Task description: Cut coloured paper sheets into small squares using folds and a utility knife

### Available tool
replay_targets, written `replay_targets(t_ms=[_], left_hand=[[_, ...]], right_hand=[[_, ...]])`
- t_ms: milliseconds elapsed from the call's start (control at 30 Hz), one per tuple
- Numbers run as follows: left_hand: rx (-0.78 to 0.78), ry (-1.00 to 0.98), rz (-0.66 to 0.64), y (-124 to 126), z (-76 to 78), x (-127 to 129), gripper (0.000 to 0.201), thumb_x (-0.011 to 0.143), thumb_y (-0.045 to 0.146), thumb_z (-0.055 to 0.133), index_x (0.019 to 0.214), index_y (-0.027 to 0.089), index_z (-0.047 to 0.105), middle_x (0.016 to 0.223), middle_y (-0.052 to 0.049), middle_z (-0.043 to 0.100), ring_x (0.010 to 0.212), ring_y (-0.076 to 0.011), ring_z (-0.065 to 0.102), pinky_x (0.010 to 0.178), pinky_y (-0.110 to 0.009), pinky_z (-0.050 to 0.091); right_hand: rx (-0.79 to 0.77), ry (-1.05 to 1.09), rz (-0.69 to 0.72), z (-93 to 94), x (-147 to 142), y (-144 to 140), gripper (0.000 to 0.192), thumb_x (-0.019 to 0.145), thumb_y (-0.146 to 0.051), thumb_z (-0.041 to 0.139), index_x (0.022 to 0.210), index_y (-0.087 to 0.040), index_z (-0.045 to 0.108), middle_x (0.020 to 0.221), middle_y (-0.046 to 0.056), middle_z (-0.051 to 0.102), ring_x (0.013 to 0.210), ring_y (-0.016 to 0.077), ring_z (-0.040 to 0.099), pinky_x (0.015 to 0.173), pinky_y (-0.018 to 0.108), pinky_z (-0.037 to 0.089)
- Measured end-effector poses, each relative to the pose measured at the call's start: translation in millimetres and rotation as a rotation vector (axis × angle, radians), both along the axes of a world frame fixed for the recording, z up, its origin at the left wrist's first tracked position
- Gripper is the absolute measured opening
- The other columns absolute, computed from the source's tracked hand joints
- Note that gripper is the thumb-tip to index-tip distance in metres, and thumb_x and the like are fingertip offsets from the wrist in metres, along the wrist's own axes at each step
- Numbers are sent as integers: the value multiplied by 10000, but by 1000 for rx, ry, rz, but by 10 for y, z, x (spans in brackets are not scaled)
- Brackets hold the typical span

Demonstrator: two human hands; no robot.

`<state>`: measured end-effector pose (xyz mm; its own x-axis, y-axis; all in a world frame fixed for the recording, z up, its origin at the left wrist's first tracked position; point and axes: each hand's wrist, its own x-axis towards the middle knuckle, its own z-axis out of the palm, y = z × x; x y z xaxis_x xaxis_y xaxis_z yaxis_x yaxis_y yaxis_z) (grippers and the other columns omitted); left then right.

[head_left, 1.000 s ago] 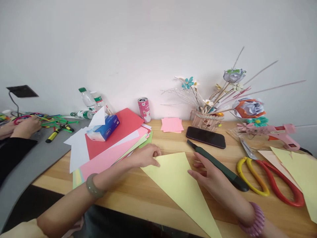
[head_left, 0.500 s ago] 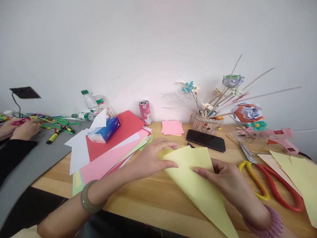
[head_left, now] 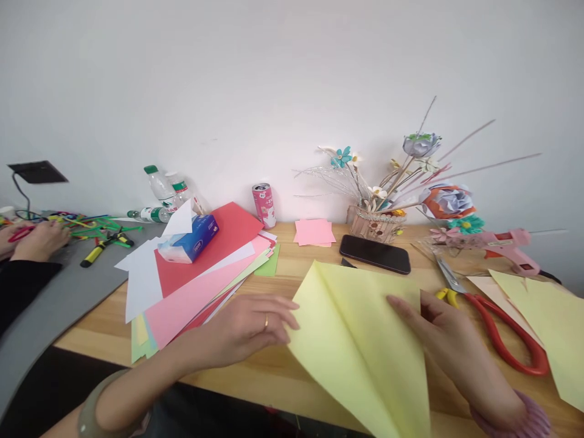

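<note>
A sheet of yellow paper is spread open above the table's front edge, with a lengthwise crease down its middle. My right hand grips its right edge, thumb on the front face and the other fingers behind. At the left edge, the fingertips of my left hand, which wears a ring, are closed on the paper's border; the thumb is hidden. Just right of my right hand lie large scissors with red and yellow handles, partly covered by that hand.
Behind the paper lie a phone and pink paper squares. A flower basket and pink glue gun stand right. Coloured sheets, a tissue pack and can are left. A co-worker's hands work far left.
The yellow paper has opened out from its folded state, showing the crease. My left hand has moved left and nearer along its edge, while my right hand has shifted slightly right.
</note>
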<state>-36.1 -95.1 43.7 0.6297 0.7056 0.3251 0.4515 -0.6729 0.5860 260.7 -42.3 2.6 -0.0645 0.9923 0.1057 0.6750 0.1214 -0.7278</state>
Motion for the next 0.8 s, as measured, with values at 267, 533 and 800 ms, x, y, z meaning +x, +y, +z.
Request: replay_targets(t_ms=[267,533,800], left_hand=[[-305,170,31,-216,-281,-346,230,919,197,450,812,231,650,1173,-40,639,1171,-179,537,979,-331,435],[-36,464,130,4,-141,76,325,949,303,420,829,154,682,778,-78,697,813,-216,662,833,-344,491],[-96,479,-150,244,-534,568,746,923,534,358,1465,84,112,1524,-142,80,1407,-256,4,1127,-456,133]], right_hand=[[640,-513,620,-218,106,-136,504,883,-176,343,1374,-278,396,1380,45,462,1302,265,344,1032,526,316],[633,-621,820,-163,-166,-308,597,820,-556,501,1258,-153,546,1267,117,551,1144,319,522,842,453,527],[333,-554,1007,-186,-440,-144,590,872,-475,457,1373,-167,405,1360,131,466,1276,287,379,1065,519,276]])
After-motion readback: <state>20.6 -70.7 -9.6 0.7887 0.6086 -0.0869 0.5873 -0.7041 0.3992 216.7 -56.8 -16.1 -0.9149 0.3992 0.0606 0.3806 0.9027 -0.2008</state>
